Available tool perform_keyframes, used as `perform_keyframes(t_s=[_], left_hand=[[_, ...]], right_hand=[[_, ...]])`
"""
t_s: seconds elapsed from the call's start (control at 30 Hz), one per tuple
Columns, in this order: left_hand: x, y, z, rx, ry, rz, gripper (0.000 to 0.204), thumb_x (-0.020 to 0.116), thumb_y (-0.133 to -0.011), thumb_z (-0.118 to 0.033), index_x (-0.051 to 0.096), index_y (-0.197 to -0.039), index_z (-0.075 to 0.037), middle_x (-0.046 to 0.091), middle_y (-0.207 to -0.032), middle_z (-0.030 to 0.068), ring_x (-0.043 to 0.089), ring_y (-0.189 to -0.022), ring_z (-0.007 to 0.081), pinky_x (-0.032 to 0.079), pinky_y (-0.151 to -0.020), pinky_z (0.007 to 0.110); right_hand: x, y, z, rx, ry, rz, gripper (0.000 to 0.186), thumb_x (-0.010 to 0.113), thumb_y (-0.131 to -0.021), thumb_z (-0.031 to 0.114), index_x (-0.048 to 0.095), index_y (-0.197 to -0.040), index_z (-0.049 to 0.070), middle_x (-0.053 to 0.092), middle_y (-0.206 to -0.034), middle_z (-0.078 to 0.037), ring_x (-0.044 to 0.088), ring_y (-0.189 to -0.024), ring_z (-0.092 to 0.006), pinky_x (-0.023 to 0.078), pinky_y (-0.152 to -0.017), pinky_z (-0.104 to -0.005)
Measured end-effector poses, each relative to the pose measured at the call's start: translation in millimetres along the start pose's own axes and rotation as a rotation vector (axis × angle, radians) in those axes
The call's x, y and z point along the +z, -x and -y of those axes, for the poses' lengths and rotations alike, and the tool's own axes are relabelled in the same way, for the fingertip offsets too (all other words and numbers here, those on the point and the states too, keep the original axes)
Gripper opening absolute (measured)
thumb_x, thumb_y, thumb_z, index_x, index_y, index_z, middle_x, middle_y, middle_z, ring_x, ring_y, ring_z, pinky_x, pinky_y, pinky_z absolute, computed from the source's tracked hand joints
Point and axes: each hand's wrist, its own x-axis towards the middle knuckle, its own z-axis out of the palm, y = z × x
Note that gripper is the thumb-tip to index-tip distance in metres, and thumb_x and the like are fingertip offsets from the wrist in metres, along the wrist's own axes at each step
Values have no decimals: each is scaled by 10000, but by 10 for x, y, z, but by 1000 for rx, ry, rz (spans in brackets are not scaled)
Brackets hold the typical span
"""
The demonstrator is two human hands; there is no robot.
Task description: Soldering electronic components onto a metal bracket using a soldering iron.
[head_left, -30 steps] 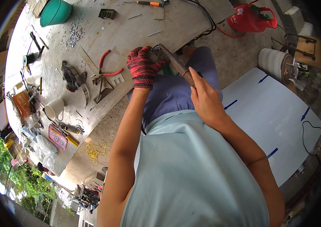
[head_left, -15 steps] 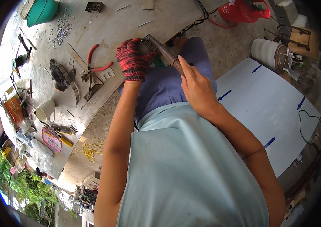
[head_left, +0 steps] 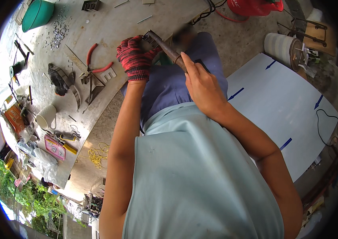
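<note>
Right now the gloved left hand [head_left: 134,59], in red and black knit, is closed in a pinch on a slotted metal piece [head_left: 149,43], fingers on the far side, thumb coming round from the near side. That piece sits just to the right of the glove's fingers, by the near edge of the surface [head_left: 109,28], partly hidden by the grip.

Over to the bare right hand [head_left: 205,85], wrapped round the back end of a long brown rod-like tool [head_left: 164,47], index finger stretched along it! The slotted piece lies up and to the left of this hand, well apart from its fingers, out at the tool's far end. That tip slants across the piece's right side; whether the two touch, one cannot tell from this angle.

Both hands work above the blue-clad lap [head_left: 169,89]. Left of the glove, red-handled pliers [head_left: 92,51] lie spread on the surface, a comb-shaped metal plate [head_left: 108,74] just beside them. Farther out, there's a green bucket [head_left: 37,16] with silvery bits [head_left: 58,35] scattered near it, and a dark slotted block [head_left: 91,5] up at the top. Lower left, a white mug [head_left: 46,116] rests near a pink tray [head_left: 55,147].
</note>
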Motion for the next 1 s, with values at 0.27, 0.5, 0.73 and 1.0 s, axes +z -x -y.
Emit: perform_keyframes(t_s=[0.27, 0.5, 0.73, 1.0], left_hand=[[-26, -17, -29, -31, -14, 26, 745, 960, -507, -516, 735, -1099, -123, 684, -1091, 120, 622, -1050, 341, 492, -925, 478], [-247, -173, 8, -37, 27, 354, 694, 905, -685, -453, 714, -1249, -96, 724, -1190, 131, 646, -1125, 325, 493, -1015, 422], [-384, -347, 245, -435, 807, 512, 458, 725, -942, -408, 744, -1234, -55, 767, -1133, 167, 718, -1059, 248, 515, -957, 348], [-457, -440, 105, -513, 563, 533, 467, 743, -924, -432, 777, -1169, -36, 780, -1061, 154, 703, -988, 216, 515, -942, 340]], right_hand=[[-26, -21, -17, 17, 1, 70, 659, 603, -921, -18, 368, -1537, -13, 629, -997, -237, 685, -843, -417, 580, -738, -479], [32, 10, -44, 27, 37, 99, 728, 606, -898, -39, 316, -1565, -17, 628, -994, -253, 685, -835, -423, 582, -736, -479], [-8, -5, -29, 19, 52, 114, 718, 612, -899, -33, 328, -1559, -16, 628, -986, -245, 687, -830, -415, 581, -729, -486], [-6, -21, -98, 13, -71, 25, 611, 642, -949, 27, 418, -1517, 42, 678, -970, -211, 691, -797, -419, 573, -692, -493]])
